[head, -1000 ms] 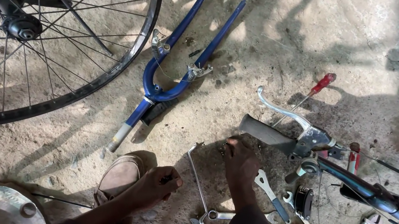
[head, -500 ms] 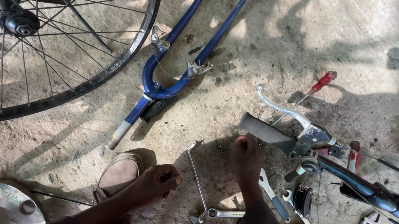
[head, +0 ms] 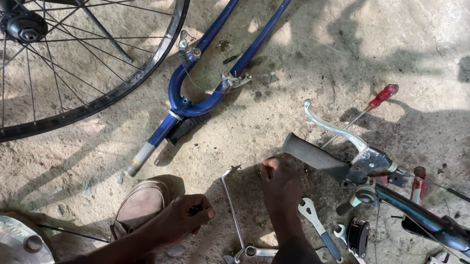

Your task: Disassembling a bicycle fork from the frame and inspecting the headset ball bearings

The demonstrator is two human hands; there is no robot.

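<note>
Small dark part point(head: 195, 209), pinched in our left hand point(head: 183, 215) above the sandal point(head: 138, 206).
We curl the left fingers closed around it, seemingly to keep it off the gritty concrete floor point(head: 338, 47). Our right hand point(head: 282, 184) reaches forward, fingertips drawn together at the ground beside the grey handlebar grip point(head: 313, 156); we cannot tell whether they hold anything. Spanners point(head: 314, 218) lie fanned within arm's reach; the blue fork point(head: 195, 103) and spoked wheel point(head: 54, 32) rest farther off.

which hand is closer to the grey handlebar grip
Right. The right hand reaches just below the grey handlebar grip, fingertips nearly at it. The left hand is farther down-left, beside the shoe.
</note>
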